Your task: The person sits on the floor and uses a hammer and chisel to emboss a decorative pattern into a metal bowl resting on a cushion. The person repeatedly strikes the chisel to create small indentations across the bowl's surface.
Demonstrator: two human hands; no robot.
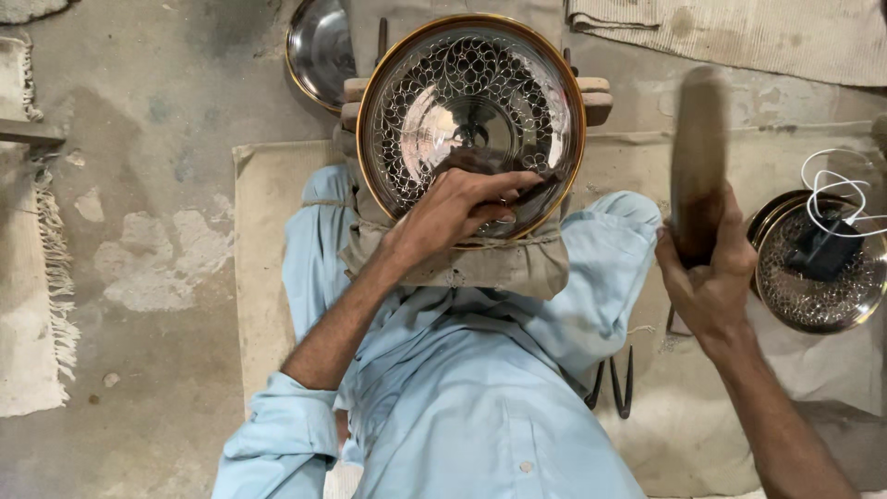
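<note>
Silver engraved plate [471, 111] on padded block [462, 263] | left hand [457, 208] fingers pinch thin tool on plate | right hand [707, 277] right of plate, fingers clenched round blurred wooden mallet [698, 162]

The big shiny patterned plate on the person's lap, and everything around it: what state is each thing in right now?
Engraved plate: face up on a cloth-wrapped block, held steady.
Left hand: pressing a thin tool, mostly hidden, on the plate's lower edge.
Right hand: closed around a raised mallet.
Mallet: upright, blurred with motion.
Second patterned plate: on the mat at right, a black plug and white cable lying in it.
Plain dish: on the floor, partly behind the engraved plate.
</note>
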